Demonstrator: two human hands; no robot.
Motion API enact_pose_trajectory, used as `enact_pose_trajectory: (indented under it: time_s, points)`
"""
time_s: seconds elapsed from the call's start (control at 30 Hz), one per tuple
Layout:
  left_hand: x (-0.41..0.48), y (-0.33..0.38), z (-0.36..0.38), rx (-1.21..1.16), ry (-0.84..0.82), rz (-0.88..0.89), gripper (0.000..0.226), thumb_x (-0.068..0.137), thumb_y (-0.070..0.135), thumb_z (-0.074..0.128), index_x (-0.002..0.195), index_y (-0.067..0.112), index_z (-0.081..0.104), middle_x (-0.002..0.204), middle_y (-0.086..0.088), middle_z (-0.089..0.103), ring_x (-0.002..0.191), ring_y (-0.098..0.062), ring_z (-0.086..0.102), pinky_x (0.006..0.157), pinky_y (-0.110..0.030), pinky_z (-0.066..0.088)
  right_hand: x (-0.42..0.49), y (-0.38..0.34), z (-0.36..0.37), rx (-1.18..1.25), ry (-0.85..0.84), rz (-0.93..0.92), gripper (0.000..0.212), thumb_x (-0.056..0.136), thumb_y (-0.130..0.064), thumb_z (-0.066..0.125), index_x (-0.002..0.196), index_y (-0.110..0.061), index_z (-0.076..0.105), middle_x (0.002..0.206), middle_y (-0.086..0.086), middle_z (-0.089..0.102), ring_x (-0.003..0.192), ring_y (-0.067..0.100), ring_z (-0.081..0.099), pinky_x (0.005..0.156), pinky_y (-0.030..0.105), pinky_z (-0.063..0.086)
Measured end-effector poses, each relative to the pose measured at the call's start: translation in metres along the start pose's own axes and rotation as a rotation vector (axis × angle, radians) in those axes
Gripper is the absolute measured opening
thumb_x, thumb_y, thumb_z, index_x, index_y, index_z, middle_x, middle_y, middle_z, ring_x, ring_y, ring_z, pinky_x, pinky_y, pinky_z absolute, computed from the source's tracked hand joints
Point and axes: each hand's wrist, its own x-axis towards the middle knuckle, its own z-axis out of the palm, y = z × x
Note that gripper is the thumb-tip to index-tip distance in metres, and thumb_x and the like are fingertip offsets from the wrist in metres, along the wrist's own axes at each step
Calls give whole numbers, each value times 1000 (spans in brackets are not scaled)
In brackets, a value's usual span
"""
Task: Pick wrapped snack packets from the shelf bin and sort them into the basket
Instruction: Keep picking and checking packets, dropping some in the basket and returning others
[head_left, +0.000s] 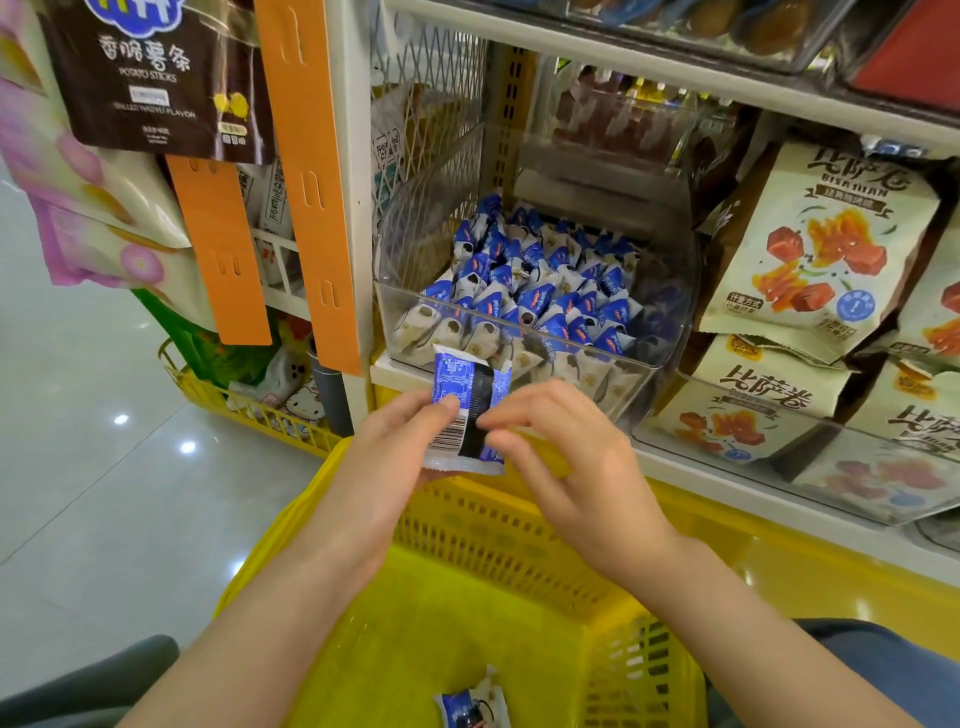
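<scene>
The packet (466, 410) is held upright in the air over the far rim of the yellow basket (493, 525), just in front of the clear shelf bin (667, 317). The left grip (395, 441) pinches its left side by the barcode, thumb on the face. The right grip (571, 467) has its fingers curled, and thumb and forefinger appear to pinch the right edge by the dark band.

Both holds sit on the edges of a slick wrapper. If either loosens while the packet is this far forward, I judge it could fall between the basket and the shelf instead of inside. Squeezing could also crush the contents.

1 packet in the basket (472, 706) lies near the front wall. The bin is heaped with blue-and-white packets (545, 280), and its tall front wall stands in the way of a low reach. Snack bags (810, 244) crowd the right, a wire divider (431, 130) the left, and orange strips (306, 182) hang beside it.
</scene>
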Motion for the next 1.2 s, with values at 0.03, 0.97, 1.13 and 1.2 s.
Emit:
enact_pose_trajectory:
  time_s: [0.03, 0.97, 1.13, 1.2]
  points:
    - [0, 0, 1, 24, 14, 9, 24, 90, 23, 52, 83, 29, 74, 86, 1, 74, 81, -14, 69, 81, -38, 52, 0, -2, 1, 64, 46, 113, 22, 93, -28, 50, 103, -12, 62, 98, -4, 61, 93, 3, 55, 83, 13, 43]
    - [-6, 0, 9, 229, 60, 207, 14, 89, 21, 57, 78, 17, 64, 60, 6, 64, 55, -4, 58, 50, -15, 45, 0, -6, 2, 172, 6, 331, 7, 86, -14, 63, 92, -16, 67, 85, -7, 63, 81, 1, 57, 73, 12, 46]
    - [-2, 0, 5, 199, 213, 209, 11, 88, 26, 58, 79, 22, 64, 66, 2, 68, 58, -7, 62, 54, -25, 50, 2, -8, 12, 552, -163, 709, 22, 85, -17, 64, 106, -23, 58, 100, -2, 68, 87, 12, 67, 79, 28, 55]
    - [-2, -1, 4, 197, 229, 226, 10, 87, 26, 58, 80, 23, 64, 66, 7, 68, 57, -3, 62, 51, -19, 50, 2, -9, 13, 706, -179, 773, 18, 86, -11, 62, 101, -21, 59, 95, 2, 68, 77, 11, 68, 70, 22, 56]
